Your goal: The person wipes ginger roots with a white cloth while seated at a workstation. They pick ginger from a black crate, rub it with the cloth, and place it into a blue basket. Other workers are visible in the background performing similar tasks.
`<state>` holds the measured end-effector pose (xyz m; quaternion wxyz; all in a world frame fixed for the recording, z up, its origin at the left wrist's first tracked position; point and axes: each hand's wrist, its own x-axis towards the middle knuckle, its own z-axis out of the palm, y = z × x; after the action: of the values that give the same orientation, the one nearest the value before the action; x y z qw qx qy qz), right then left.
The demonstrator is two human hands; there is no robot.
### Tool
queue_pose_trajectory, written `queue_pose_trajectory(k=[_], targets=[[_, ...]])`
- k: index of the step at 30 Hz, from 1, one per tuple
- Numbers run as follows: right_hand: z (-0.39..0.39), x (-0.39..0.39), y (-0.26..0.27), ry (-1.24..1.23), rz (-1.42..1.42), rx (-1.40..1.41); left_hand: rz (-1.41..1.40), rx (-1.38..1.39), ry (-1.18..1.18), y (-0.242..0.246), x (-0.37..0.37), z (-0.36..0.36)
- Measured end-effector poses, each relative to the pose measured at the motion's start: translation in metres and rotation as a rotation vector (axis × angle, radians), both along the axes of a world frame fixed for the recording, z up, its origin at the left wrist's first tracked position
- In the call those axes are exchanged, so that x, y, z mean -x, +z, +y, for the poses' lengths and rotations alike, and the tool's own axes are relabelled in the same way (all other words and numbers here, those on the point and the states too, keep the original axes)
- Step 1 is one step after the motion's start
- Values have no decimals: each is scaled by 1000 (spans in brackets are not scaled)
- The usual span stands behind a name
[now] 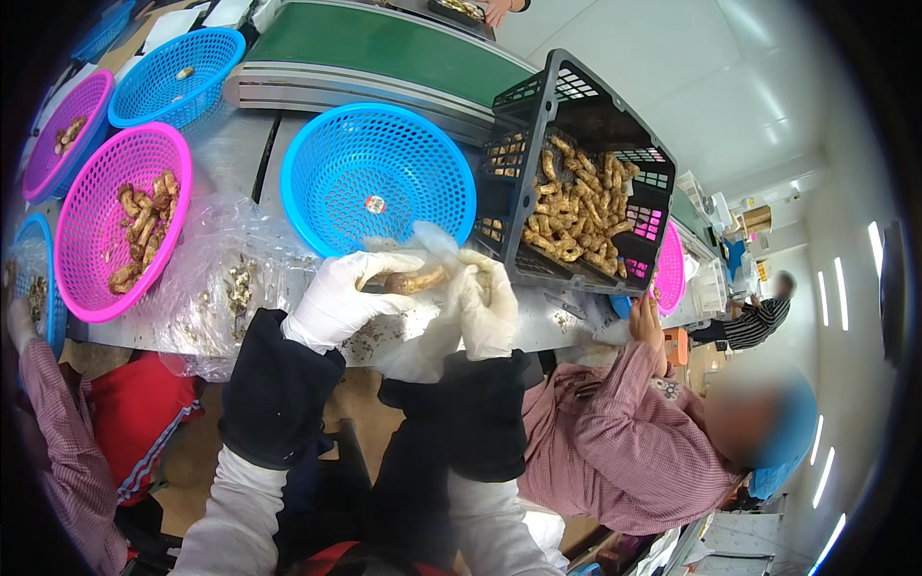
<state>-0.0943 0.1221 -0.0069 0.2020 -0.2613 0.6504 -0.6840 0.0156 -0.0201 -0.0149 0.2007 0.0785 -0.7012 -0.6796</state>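
Note:
My left hand [349, 295], in a white glove, holds a brownish mushroom [415, 281] between thumb and fingers, above the metal table's near edge. Close on its right, my gloved right hand [488, 304] is closed on a thin whitish translucent sheet or cloth [432, 338], which hangs below it and partly covers the mushroom's right end. Just beyond my hands is a blue plastic colander basket [378, 180] with a small sticker on its bottom. A tilted black plastic crate [529, 162] at the right holds many brown mushrooms [576, 205]. Left of my hands lies a clear plastic bag [209, 288] with small trimmings.
A pink basket [186, 155] with mushrooms stands at the left, near more blue and pink baskets. A green conveyor belt [389, 50] runs behind. A knife [564, 305] lies below the crate. Co-workers sit on both sides; the right one [634, 446] is close to my right arm.

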Motion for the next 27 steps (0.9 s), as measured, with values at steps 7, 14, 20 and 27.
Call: queue_pose_trajectory(k=[7, 14, 20, 27], targets=[[0, 11, -24, -62, 75, -55, -6, -134, -71, 7, 0, -1], [1, 17, -13, 4, 68, -36, 73, -193, -40, 5, 0, -4], [-5, 1, -13, 189, -17, 57, 27, -94, 24, -1, -3, -2], [-16, -2, -42, -36, 110, -29, -34, -170, -13, -1, -1, 0]])
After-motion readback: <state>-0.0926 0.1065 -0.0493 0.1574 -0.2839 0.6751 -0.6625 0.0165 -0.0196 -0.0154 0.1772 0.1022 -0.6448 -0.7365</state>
